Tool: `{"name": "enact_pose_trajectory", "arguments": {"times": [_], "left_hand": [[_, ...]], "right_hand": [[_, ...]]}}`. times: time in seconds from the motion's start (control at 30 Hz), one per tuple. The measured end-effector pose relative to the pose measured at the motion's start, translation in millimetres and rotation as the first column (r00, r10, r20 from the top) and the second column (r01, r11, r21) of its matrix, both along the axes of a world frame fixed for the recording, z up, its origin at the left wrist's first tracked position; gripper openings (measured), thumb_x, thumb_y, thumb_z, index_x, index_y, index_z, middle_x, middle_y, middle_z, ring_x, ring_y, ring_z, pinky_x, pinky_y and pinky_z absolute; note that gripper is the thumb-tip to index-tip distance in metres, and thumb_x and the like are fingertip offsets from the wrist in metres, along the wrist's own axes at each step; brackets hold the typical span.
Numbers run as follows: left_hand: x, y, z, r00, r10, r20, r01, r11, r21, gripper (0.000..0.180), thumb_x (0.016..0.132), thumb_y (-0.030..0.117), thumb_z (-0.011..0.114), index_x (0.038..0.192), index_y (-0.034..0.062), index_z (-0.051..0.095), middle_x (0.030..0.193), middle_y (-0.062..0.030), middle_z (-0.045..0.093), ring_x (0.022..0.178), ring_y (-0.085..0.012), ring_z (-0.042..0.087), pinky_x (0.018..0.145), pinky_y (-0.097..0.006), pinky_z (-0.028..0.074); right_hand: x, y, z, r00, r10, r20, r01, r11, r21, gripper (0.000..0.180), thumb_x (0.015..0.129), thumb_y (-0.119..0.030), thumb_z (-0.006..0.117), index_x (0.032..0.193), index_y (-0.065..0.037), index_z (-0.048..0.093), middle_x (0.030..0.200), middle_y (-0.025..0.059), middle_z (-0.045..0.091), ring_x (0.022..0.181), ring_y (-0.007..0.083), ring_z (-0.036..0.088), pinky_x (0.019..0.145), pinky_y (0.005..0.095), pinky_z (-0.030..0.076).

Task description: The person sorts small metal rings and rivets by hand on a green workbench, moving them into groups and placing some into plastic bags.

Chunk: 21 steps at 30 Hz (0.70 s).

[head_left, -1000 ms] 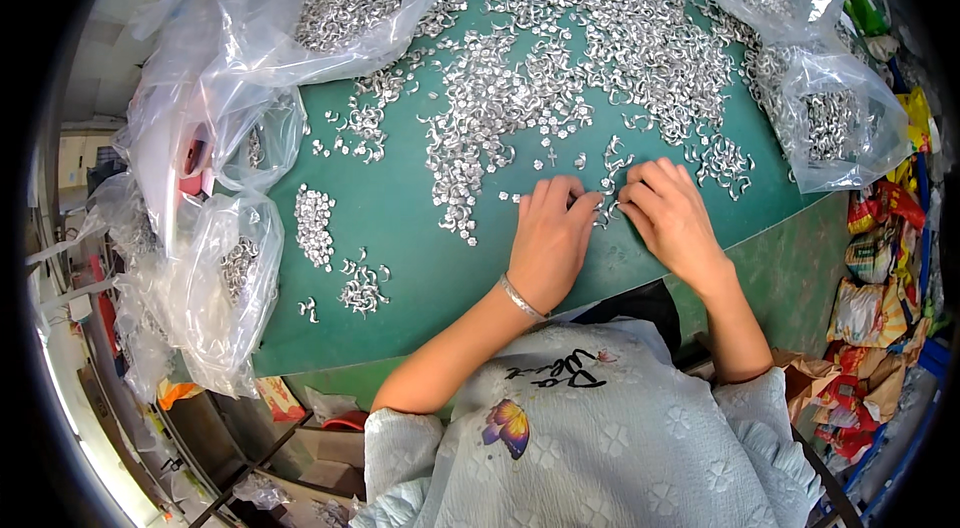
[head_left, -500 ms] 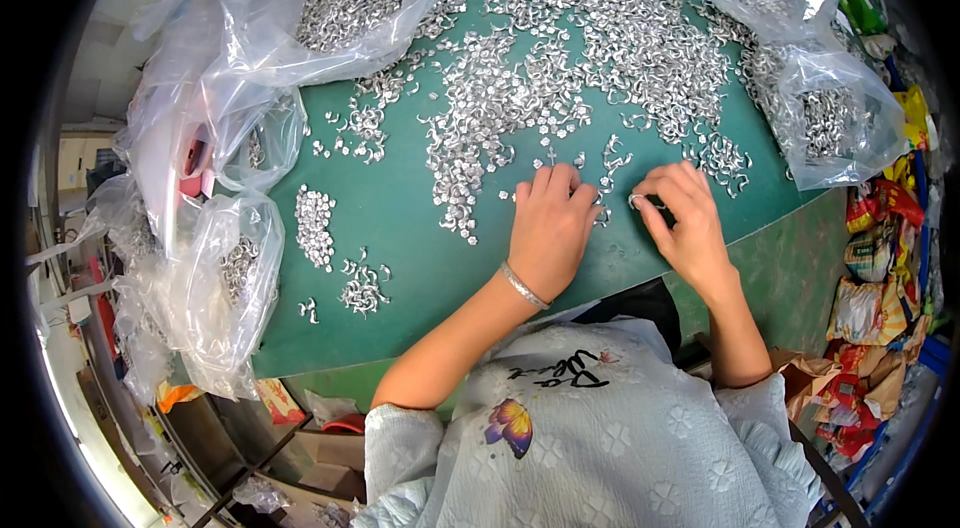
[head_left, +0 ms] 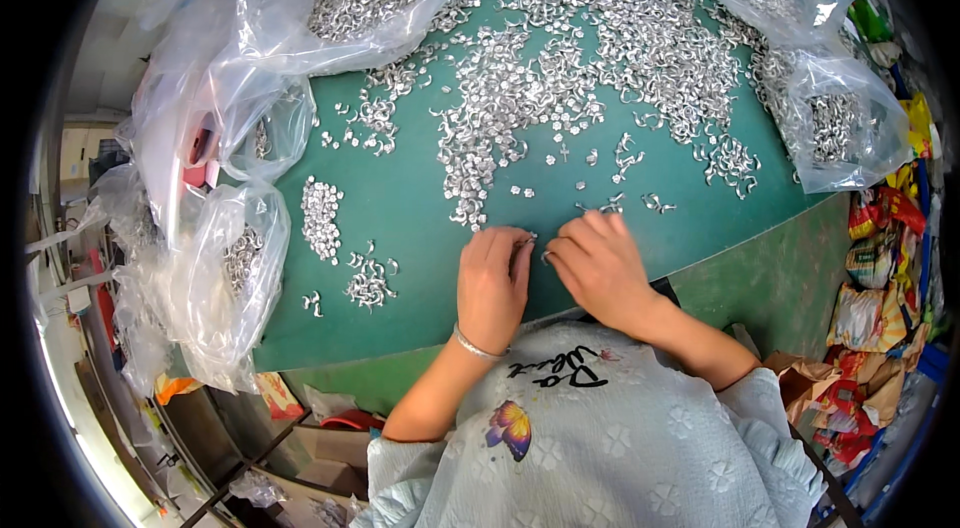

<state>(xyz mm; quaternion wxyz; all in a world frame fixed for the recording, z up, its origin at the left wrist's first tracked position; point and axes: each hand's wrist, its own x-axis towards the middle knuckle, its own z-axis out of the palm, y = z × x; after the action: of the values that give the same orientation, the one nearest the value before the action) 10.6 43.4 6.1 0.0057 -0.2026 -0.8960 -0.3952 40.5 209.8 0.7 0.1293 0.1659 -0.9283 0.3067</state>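
Over the near part of the green table (head_left: 400, 218), my two hands face each other, fingertips a short way apart. My left hand (head_left: 493, 280), with a silver bracelet (head_left: 472, 344) at the wrist, pinches a small silver metal piece (head_left: 531, 237), mostly hidden by the fingers. My right hand (head_left: 603, 266) is closed on a small curved silver metal piece (head_left: 546, 255) that peeks out at the fingertips. Just beyond lie a few loose curved pieces (head_left: 657, 203) and small flower-shaped pieces (head_left: 521, 191). A large silver pile (head_left: 660, 48) spreads across the far side.
At the left are a heap of flower-shaped pieces (head_left: 321, 218) and a heap of curved ones (head_left: 371, 283). Clear plastic bags of metal parts stand at the left (head_left: 235, 278), far left (head_left: 340, 38) and right (head_left: 850, 123). Colourful packages (head_left: 870, 258) lie beyond the right edge.
Both hands have drawn back toward my body, with the left moving slightly left and the right moving left toward it. Loose pieces formerly under the hands now show.
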Motion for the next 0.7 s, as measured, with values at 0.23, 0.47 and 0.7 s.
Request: {"name": "enact_pose_trajectory", "arguments": {"times": [0.23, 0.47, 0.7], "left_hand": [[15.7, 8.2, -0.8, 0.997, -0.062, -0.047, 0.056, 0.992, -0.115, 0.043, 0.081, 0.008, 0.070, 0.123, 0.0054, 0.058, 0.120, -0.0141, 0.052, 0.107, -0.0336, 0.049, 0.089, -0.042, 0.041], [-5.5, 36.4, -7.3, 0.951, -0.265, -0.157, 0.213, 0.935, -0.285, 0.048, 0.081, 0.012, 0.070, 0.127, 0.0090, 0.055, 0.127, -0.0095, 0.049, 0.114, -0.0318, 0.046, 0.091, -0.044, 0.036], [-9.9, 33.8, -9.5, 0.975, -0.158, -0.154, 0.146, 0.985, -0.088, 0.031, 0.079, 0.007, 0.070, 0.109, 0.0061, 0.060, 0.112, -0.0081, 0.055, 0.102, -0.0274, 0.052, 0.085, -0.039, 0.037]], "right_hand": [[-12.0, 41.4, 1.7, 0.975, -0.220, -0.034, 0.218, 0.974, -0.054, 0.016, 0.076, -0.007, 0.073, 0.090, -0.003, 0.066, 0.094, 0.0080, 0.060, 0.088, 0.0278, 0.055, 0.071, 0.0388, 0.042], [-19.3, 40.2, 12.8, 0.969, -0.247, -0.011, 0.247, 0.969, 0.001, 0.010, 0.078, -0.006, 0.071, 0.087, -0.005, 0.067, 0.091, 0.0074, 0.062, 0.087, 0.0271, 0.056, 0.075, 0.0377, 0.040], [-15.0, 87.5, 15.0, 0.919, -0.393, 0.020, 0.393, 0.919, 0.005, 0.012, 0.080, -0.004, 0.069, 0.092, -0.004, 0.066, 0.093, 0.0082, 0.062, 0.089, 0.0288, 0.056, 0.080, 0.0380, 0.041]]}}
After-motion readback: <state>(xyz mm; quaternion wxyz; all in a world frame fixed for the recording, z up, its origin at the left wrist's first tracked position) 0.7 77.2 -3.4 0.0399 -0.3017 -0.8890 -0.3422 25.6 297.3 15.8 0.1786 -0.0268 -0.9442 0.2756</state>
